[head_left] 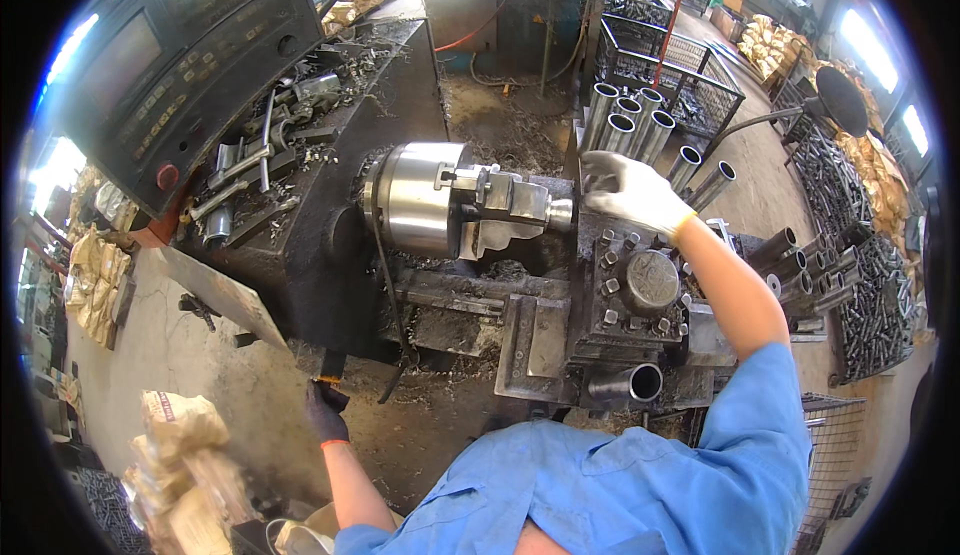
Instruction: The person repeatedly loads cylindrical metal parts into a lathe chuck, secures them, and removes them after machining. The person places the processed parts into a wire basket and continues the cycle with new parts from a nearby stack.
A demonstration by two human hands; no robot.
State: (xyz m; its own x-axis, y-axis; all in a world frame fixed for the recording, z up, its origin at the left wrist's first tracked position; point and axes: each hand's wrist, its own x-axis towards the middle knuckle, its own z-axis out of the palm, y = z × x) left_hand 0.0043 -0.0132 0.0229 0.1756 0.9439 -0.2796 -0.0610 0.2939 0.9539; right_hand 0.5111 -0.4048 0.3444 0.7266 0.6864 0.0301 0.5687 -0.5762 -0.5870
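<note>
My right hand [632, 193], in a white glove, is over the tool post side of a lathe with its fingers curled. Whatever they may hold is hidden. Just left of the fingertips, a short shiny metal piece [560, 215] sticks out of the jaws of the big steel chuck [420, 198]. Below the right hand stands the square tool post [640, 290] with its round cap and bolts. Down at the lower left, my left hand [328, 413], dark-gloved with an orange cuff, is closed round a dark part below the machine's front; its shape is unclear.
Metal tubes [620, 133] stand upright behind the tool post, and another tube [640, 383] lies near my body. A control panel [165, 65] with a red button rises at left. Wrenches [240, 167] and chips cover the headstock. Paper sacks [185, 455] sit at lower left. A wire bin [690, 60] stands beyond.
</note>
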